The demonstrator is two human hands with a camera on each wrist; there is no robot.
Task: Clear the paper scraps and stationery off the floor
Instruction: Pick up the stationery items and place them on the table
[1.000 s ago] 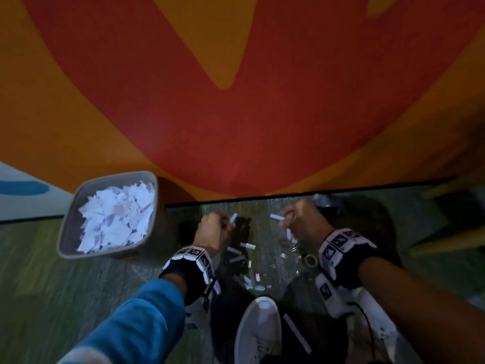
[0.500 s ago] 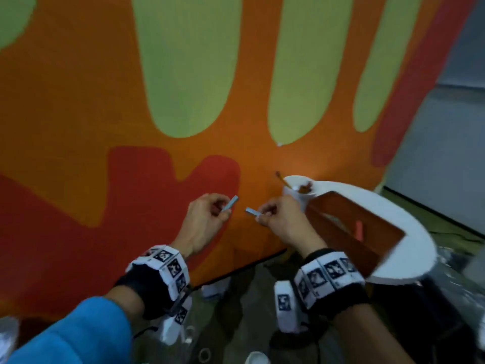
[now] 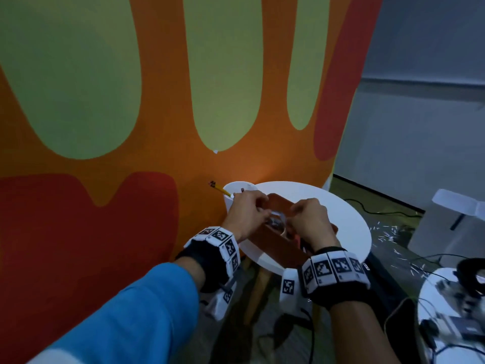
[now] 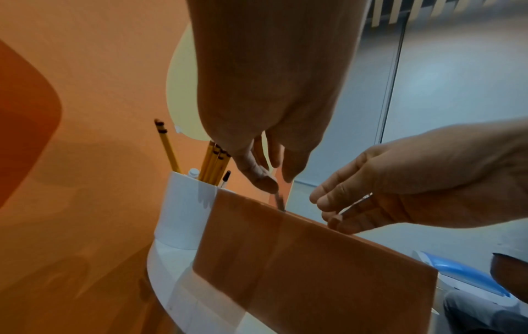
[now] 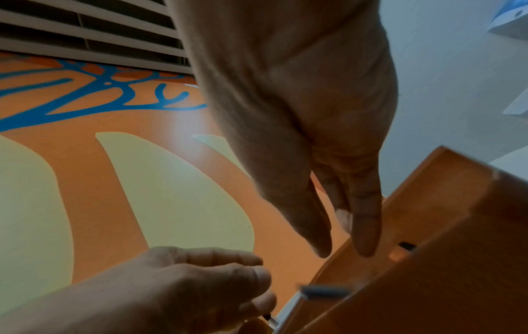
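Only the left wrist view shows the left hand [image 4: 265, 108] with fingers [image 4: 257, 174] loosely extended and a small grey stick [image 4: 280, 202] just below them at the box [image 4: 300, 259] rim; whether they touch it is unclear. The right hand [image 4: 414, 187] is relaxed, released. A blurred grey piece [image 5: 324, 291] sits near the box. At 10 o'clock, a white cup [image 4: 185, 208] holds pencils [image 4: 213, 162]. The box stands on a round white bench [image 3: 349, 227] by an orange wall [image 3: 162, 158].

No readable text, brand, number or sign seen, only black-and-white coded marker squares carried on the wristbands [image 3: 333, 269], undecipherable as words.
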